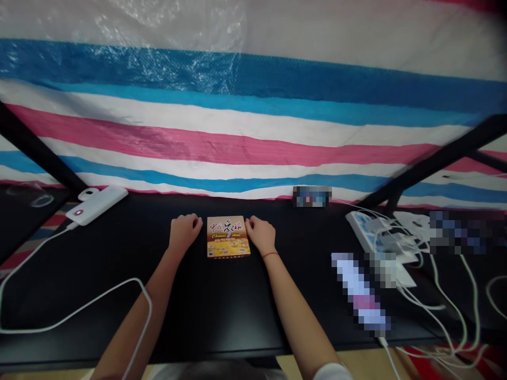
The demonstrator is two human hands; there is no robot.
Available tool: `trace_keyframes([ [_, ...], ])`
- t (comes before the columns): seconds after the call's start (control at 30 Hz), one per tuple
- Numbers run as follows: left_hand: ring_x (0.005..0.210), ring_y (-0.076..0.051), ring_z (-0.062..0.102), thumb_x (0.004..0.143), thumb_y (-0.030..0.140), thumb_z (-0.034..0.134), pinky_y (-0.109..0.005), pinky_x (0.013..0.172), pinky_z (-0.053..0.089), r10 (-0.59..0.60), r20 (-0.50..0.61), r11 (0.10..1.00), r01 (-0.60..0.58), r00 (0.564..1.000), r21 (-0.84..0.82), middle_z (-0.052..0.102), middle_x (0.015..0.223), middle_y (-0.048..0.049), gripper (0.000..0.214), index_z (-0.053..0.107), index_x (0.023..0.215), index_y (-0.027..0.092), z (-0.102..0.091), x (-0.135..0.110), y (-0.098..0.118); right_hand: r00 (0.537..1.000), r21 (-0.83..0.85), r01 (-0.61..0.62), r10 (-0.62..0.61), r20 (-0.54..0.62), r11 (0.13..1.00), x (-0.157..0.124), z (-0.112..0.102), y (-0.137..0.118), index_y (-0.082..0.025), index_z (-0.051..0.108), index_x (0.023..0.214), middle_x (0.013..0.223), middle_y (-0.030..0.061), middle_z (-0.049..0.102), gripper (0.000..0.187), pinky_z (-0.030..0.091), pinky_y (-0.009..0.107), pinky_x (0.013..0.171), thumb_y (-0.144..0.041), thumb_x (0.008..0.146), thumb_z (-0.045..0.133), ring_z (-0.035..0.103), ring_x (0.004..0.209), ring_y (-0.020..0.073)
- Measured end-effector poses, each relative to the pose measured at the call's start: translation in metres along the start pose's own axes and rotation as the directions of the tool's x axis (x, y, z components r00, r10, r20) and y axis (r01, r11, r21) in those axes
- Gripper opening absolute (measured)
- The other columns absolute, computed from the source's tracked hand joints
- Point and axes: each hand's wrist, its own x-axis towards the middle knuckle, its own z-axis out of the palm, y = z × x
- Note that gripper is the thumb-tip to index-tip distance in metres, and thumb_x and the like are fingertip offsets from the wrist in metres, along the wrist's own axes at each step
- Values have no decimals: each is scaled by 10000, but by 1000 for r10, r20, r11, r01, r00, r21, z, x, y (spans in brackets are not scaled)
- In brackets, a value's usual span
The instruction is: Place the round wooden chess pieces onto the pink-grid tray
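A small orange and yellow box with red Chinese characters, a Chinese chess set (pixel 228 236), lies flat on the black table (pixel 214 301). My left hand (pixel 184 230) rests at its left edge, fingers curled into a loose fist beside the box's top corner. My right hand (pixel 260 233) sits at the right edge, fingers curled too, touching the box's upper right corner. A thin red string circles my right wrist. Neither hand has lifted the box.
A white power bank (pixel 96 205) with a white cable (pixel 79 309) lies at the back left. A white power strip (pixel 376 232) with tangled white cords sits at the right. A striped pink, blue and white tarp (pixel 253 132) hangs behind the table.
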Motion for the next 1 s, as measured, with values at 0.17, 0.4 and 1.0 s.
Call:
trace_keyframes([
  [0.17, 784, -210, 602, 926, 383, 417, -296, 676, 326, 35, -4, 999, -35, 999, -35, 683, 762, -33, 324, 620, 751, 202, 1, -3, -7, 1000, 45, 20, -20, -11, 999, -2, 1, 4, -201, 584, 665, 631, 7, 622, 315, 182, 255, 528, -359, 917, 479, 551, 602, 129],
  [0.4, 767, -208, 591, 913, 391, 437, -299, 662, 321, 64, -10, 996, -65, 998, -63, 687, 779, -35, 322, 646, 759, 200, 1, -5, -10, 999, 209, 5, 6, -52, 978, -2, 3, 10, -200, 535, 608, 572, -22, 552, 347, 196, 233, 527, -373, 906, 489, 487, 555, 112],
  [1.0, 754, -211, 583, 904, 419, 443, -304, 685, 337, 95, 1, 991, -94, 996, -91, 692, 745, -27, 327, 665, 769, 220, 3, -9, -11, 993, 258, 113, -99, -67, 959, -9, 3, 11, -204, 533, 611, 568, -23, 567, 313, 222, 239, 542, -342, 890, 499, 499, 546, 120],
])
